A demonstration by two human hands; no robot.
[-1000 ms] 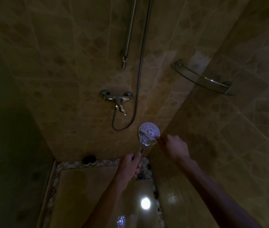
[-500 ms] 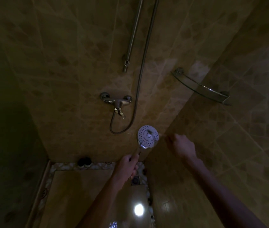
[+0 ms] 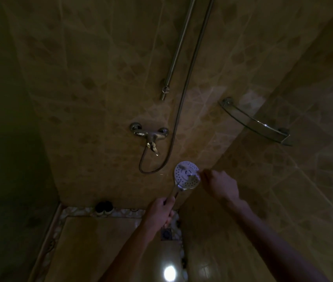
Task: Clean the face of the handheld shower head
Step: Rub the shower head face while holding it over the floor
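My left hand [image 3: 159, 210] gripped the shower head [image 3: 186, 175] handle; my right hand [image 3: 219, 183], fingers curled, rubbed its face just beside. Cleaning seemed midway, spots remaining.

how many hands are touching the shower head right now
2: the left hand grips the handle below the shower head; the right hand meets the face's right edge, apparently holding something small there.

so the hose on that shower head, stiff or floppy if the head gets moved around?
Probably floppy: the hose hangs from above and sags in a loose loop below the faucet. Likely springy rather than limp, since the loop curves smoothly. It may tug slightly on the shower head that the left hand holds by the handle.
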